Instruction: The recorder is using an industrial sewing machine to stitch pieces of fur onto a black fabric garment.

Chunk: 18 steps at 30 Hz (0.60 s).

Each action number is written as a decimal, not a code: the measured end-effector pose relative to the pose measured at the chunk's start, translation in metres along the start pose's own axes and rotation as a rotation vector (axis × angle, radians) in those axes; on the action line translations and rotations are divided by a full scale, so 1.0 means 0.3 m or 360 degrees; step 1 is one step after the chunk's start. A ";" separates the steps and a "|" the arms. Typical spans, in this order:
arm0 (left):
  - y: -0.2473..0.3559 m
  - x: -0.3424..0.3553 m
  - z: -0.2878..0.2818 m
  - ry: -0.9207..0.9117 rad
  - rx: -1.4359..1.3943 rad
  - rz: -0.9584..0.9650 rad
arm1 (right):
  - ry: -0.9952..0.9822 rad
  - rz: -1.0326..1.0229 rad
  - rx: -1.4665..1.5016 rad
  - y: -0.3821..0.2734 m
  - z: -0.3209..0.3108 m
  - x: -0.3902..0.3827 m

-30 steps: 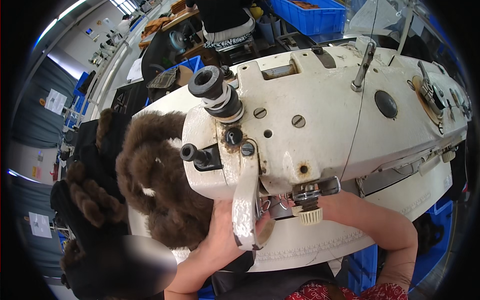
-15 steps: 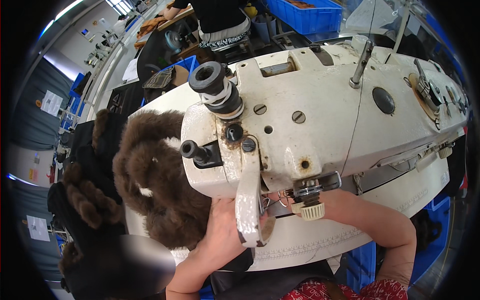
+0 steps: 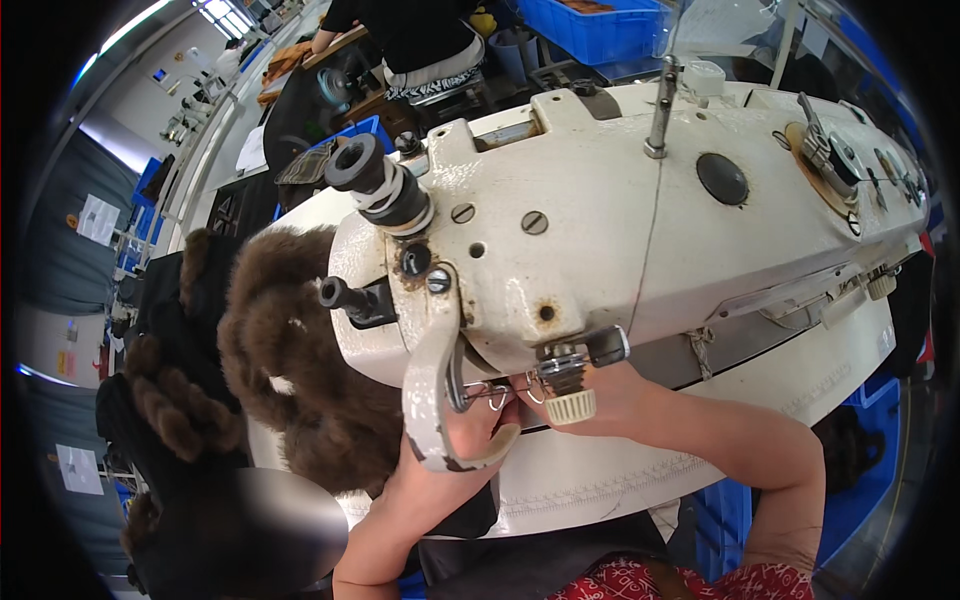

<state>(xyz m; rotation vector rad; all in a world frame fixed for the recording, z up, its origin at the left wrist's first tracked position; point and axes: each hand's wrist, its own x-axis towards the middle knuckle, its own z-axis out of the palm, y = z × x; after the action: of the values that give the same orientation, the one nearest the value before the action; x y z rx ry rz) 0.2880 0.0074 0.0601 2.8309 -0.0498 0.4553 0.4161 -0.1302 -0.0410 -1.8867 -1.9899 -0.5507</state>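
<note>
A white sewing machine, worn and rust-stained, spans the middle of the view above both hands. My left hand is under its needle end, beside a bulky brown fur piece, with the curved white lever crossing in front of it. Black cloth shows below that wrist. My right hand reaches in from the right beneath the machine arm, behind the cream tension knob. The two hands nearly meet. Machine parts hide most of the fingers, so what they grip does not show.
A white table with ruler markings lies under the machine. Black garments with brown fur trim are heaped at the left. Blue crates stand at the lower right, another blue crate at the back. A person sits beyond the machine.
The view has shifted, so the machine appears farther left and slightly higher. My right hand shows nearer to the left hand under the needle end. The fur piece stays beside my left hand.
</note>
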 end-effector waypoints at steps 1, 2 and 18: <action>0.006 -0.005 -0.001 -0.0035 -0.0031 -0.0060 | 0.0054 0.0069 0.0187 0.007 -0.003 0.000; 0.008 -0.008 -0.002 -0.0069 -0.0056 -0.0127 | 0.0112 0.0130 0.0380 0.015 -0.001 0.004; -0.041 -0.027 -0.017 -0.0265 0.0074 0.0290 | -0.0064 0.1033 0.2207 0.073 -0.178 -0.062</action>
<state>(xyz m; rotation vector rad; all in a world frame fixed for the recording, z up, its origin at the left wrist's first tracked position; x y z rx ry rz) 0.2797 0.0204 0.0590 2.9164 -0.3361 0.2592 0.4382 -0.1719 -0.0030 -1.3546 -1.0142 0.8456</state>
